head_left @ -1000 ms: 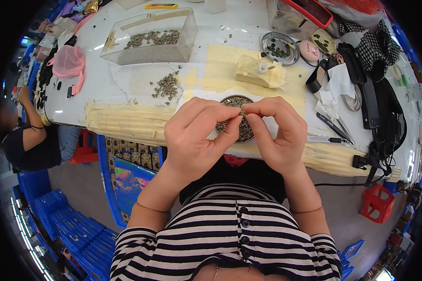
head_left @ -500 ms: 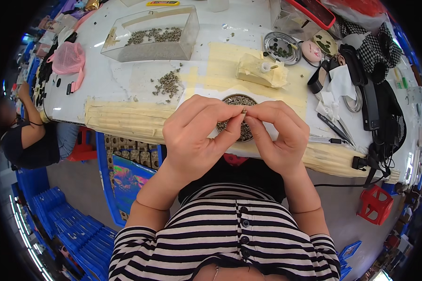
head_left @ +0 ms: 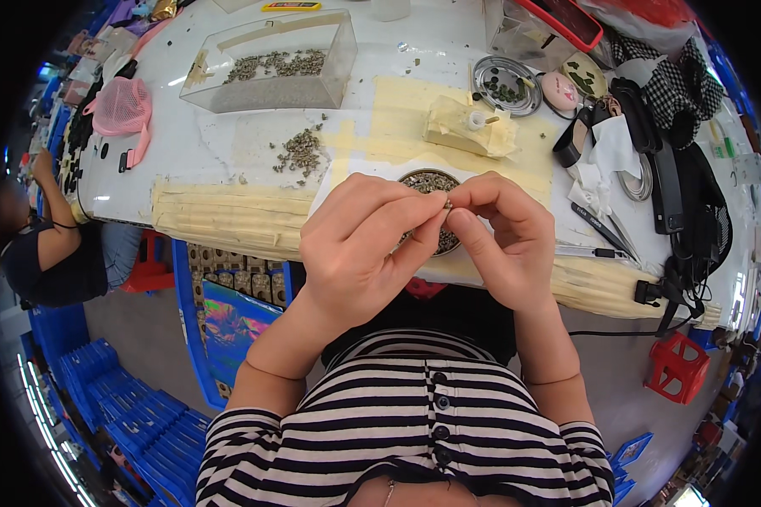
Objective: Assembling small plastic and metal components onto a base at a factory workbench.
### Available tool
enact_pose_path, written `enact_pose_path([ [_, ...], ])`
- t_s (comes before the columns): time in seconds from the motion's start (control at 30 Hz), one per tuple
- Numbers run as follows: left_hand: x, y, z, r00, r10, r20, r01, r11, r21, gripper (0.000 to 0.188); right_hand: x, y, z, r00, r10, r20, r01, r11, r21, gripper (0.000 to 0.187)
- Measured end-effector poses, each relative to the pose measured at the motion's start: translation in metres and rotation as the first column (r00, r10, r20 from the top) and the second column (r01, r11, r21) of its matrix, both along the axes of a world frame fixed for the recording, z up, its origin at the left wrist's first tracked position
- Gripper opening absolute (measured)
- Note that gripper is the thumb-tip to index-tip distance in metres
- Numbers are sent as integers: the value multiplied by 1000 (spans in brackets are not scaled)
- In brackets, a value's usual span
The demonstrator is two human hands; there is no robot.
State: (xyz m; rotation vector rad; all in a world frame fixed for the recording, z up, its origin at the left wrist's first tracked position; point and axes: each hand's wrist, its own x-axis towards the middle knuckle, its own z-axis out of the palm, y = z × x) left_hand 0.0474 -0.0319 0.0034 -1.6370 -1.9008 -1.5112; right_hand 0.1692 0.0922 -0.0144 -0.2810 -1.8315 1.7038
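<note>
My left hand (head_left: 359,241) and my right hand (head_left: 509,241) meet fingertip to fingertip above a round tin (head_left: 429,174) filled with small metal parts. Between them is a tiny metal part (head_left: 448,204), pinched by the left thumb and forefinger, with the right fingertips closed against it. Its exact shape is too small to make out. My hands cover much of the tin. A loose pile of similar small parts (head_left: 299,153) lies on the table to the left, and more sit in a clear open box (head_left: 271,93) behind it.
A taped block with a white peg (head_left: 465,127) stands behind the tin. To the right are a metal dish of dark pieces (head_left: 506,87), tweezers (head_left: 621,235), a craft knife (head_left: 585,251) and black straps (head_left: 668,186). Another person (head_left: 51,245) sits at far left.
Both hands have shifted slightly at the fingertips, and the tiny part has moved a little to the right. The right fingers have curled and turned a bit.
</note>
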Motion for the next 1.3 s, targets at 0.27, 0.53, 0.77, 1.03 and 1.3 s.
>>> enact_pose_path([
  [0.27, 0, 1, 1, 1000, 6, -1, -6, 1000, -4, 22, 1, 1, -1, 1000, -12, -16, 12, 1000, -12, 13],
  [0.53, -1, 1, -3, 998, 45, 43, -44, 999, -22, 20, -5, 2, -2, 985, -127, -116, 158, 933, 322, 17],
  [0.77, -1, 0, -5, 996, 63, 70, -61, 998, -30, 19, -5, 1, -1, 985, -142, -97, 166, 930, 328, 16],
  [1.03, -6, -9, -9, 983, 60, 175, -25, 980, -199, 13, -4, 3, -4, 980, -189, -64, 200, 915, 350, 17],
  [1.3, -7, -17, -13, 538, -140, 831, 257, 966, -3, 10, -8, -5, 0, 987, -128, -100, 162, 831, 532, 23],
])
